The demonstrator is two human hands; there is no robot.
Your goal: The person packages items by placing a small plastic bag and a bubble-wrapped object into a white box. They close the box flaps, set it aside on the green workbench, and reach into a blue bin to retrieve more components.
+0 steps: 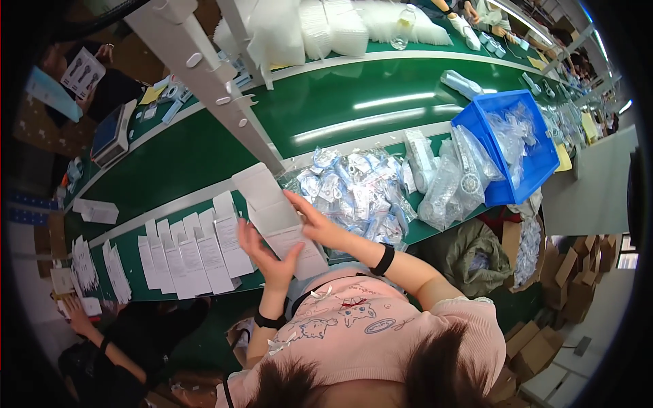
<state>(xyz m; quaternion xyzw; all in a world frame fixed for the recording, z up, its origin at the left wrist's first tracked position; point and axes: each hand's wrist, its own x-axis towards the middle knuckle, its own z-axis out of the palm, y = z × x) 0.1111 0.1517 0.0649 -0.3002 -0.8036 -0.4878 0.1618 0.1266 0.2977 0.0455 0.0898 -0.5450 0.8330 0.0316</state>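
A white cardboard box (pixel 277 212), its top flap raised, is tilted in front of my body. My right hand (pixel 315 223) grips the box along its right edge. On its left side is my left hand (pixel 271 262), fingers stretched apart and the thumb against the box's face. To the left, a row of white boxes (pixel 194 251) stands on the green table (pixel 146 297). Beyond my right hand lies a heap of small clear bags (pixel 357 187) with white and light-blue items inside. Clear-wrapped devices (pixel 452 173) lie right of the heap.
A blue bin (pixel 500 146) with clear bags leans at the right table edge. A metal post (pixel 224 92) rises ahead, beside a green conveyor belt (pixel 326 105). Stacked white cartons (pixel 115 272) stand far left, near another person's hand (pixel 78 314). Cardboard boxes (pixel 578 268) fill the right floor.
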